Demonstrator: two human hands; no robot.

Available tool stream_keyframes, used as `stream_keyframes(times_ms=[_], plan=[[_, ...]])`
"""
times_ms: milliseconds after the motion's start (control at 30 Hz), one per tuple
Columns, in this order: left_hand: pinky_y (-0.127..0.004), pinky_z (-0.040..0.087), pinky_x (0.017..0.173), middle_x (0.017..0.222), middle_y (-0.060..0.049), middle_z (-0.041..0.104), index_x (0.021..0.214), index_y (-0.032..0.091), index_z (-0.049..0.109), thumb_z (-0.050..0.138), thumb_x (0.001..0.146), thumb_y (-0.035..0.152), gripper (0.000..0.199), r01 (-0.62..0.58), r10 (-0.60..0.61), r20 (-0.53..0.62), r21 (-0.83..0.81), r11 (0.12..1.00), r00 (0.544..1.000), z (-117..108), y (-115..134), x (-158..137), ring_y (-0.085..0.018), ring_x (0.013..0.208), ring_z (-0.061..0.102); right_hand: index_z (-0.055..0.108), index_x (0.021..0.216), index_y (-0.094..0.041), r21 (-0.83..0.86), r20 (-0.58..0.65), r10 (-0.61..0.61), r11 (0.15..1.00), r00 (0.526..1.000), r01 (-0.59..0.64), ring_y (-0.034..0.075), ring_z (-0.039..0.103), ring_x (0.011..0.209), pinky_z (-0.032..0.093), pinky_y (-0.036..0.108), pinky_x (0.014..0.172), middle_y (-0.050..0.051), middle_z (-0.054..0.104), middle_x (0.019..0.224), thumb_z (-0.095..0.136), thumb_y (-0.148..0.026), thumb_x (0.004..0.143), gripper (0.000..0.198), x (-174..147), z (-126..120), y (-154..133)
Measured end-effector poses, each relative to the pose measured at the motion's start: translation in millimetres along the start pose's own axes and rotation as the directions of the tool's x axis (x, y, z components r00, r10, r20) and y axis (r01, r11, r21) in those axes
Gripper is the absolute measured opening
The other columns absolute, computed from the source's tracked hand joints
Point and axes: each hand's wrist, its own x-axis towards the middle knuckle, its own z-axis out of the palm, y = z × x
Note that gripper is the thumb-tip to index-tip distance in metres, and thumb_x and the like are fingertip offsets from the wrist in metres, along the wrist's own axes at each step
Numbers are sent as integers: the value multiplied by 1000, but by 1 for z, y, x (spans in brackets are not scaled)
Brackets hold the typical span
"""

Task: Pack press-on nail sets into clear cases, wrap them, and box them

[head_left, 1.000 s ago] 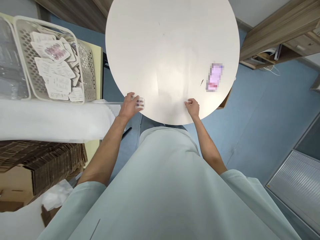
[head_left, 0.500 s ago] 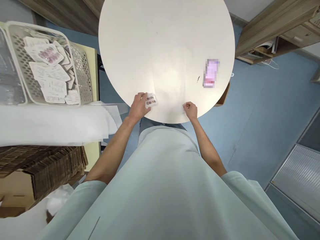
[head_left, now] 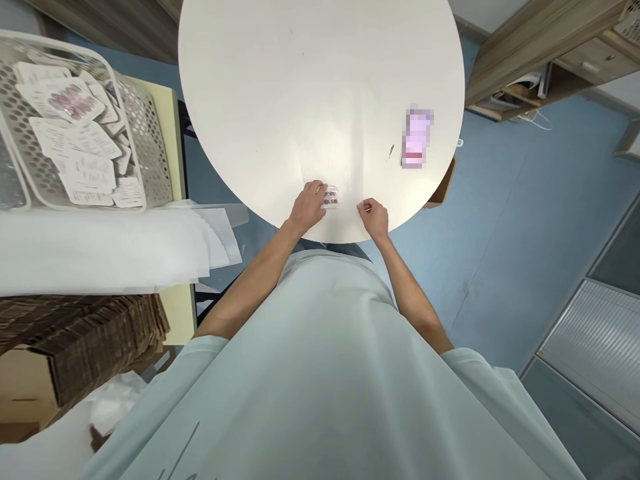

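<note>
My left hand (head_left: pixel 308 205) is closed at the near edge of the round white table, gripping a small clear plastic pack (head_left: pixel 332 197) by its left side. Rows of small dark purple and brownish pieces show through the pack; the fingers hide its left end. A short gap to the right of it, my right hand (head_left: pixel 376 217) is held in a pinch just over the table. Something thin and pale seems to be at its fingertips, too small to make out.
The round table (head_left: pixel 260 80) carries a blurred-out pink rectangle (head_left: pixel 416 139) at right. At left, a white perforated basket (head_left: pixel 150 140) holds many printed cards. Below it lie white sheets (head_left: pixel 100 253) and stacked flattened cardboard (head_left: pixel 100 340). A wooden cabinet (head_left: pixel 550 53) stands at far right.
My left hand has carried the clear pack rightward, closer to my right hand. The right hand stays pinched in nearly the same place. The camera view has shifted slightly.
</note>
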Motion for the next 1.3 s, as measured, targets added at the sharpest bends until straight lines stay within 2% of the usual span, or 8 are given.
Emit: stream_keyframes(times_ms=[200, 400, 500, 633, 800, 900, 1067, 1300], plan=[[-65, 55, 129, 175, -26, 55, 167, 14, 57, 70, 87, 14, 81, 10, -10, 0, -24, 1000, 1000, 2, -5, -6, -48, 162, 51, 68, 100, -27, -65, 51, -110, 991, 993, 113, 25, 76, 94, 57, 40, 90, 6, 85, 109, 64, -37, 110, 15, -13, 10, -20], [-66, 42, 141, 181, -26, 50, 170, 13, 58, 74, 92, 17, 80, 58, -58, 2, -76, 995, 998, -3, -3, -15, -48, 172, 44, 73, 111, -26, -182, 191, -229, 947, 955, 264, 26, 76, 100, 54, 37, 89, 7, 84, 114, 60, -31, 116, 15, -19, 35, -47], [-59, 44, 141, 186, -22, 47, 172, 18, 57, 74, 101, 27, 73, 120, -128, -45, -156, 980, 991, -3, -6, -25, -43, 173, 46, 75, 117, -24, -266, 257, -233, 916, 938, 300, 26, 75, 103, 53, 36, 88, 8, 84, 117, 56, -30, 119, 21, -18, 47, -59], [-48, 59, 125, 161, -19, 73, 154, 19, 71, 56, 114, 35, 45, 314, -380, -147, -341, 886, 913, -2, -7, -39, -34, 139, 76, 78, 124, -23, -343, 322, -210, 883, 923, 320, 27, 75, 106, 53, 36, 87, 9, 84, 123, 53, -29, 120, 26, -15, 62, -69], [-42, 62, 113, 132, -12, 88, 118, 23, 80, 61, 115, 45, 29, 423, -540, -150, -465, 777, 828, 2, 5, -39, -30, 120, 83, 84, 116, -23, -358, 366, -210, 867, 907, 345, 28, 77, 108, 54, 37, 88, 8, 86, 123, 55, -30, 119, 29, -9, 77, -69], [-39, 62, 110, 129, -11, 89, 112, 22, 79, 72, 107, 37, 17, 488, -612, -129, -486, 725, 781, 4, 8, -33, -29, 118, 84, 86, 112, -24, -349, 371, -215, 869, 903, 350, 28, 77, 112, 56, 38, 91, 8, 87, 124, 57, -32, 119, 30, -7, 81, -66], [-38, 62, 108, 124, -10, 90, 105, 23, 78, 70, 104, 28, 10, 531, -654, -108, -493, 689, 748, 5, 5, -29, -28, 116, 84, 86, 119, -24, -314, 375, -211, 887, 903, 338, 28, 77, 117, 59, 40, 96, 9, 85, 129, 70, -41, 115, 23, -9, 78, -65], [-41, 60, 109, 124, -11, 89, 106, 24, 77, 69, 106, 27, 9, 590, -689, -117, -428, 685, 715, 7, 7, -30, -30, 119, 83, 76, 127, -21, -231, 132, -130, 960, 983, 158, 29, 77, 118, 61, 42, 99, 12, 81, 132, 71, -39, 114, 23, 1, 59, -47]])
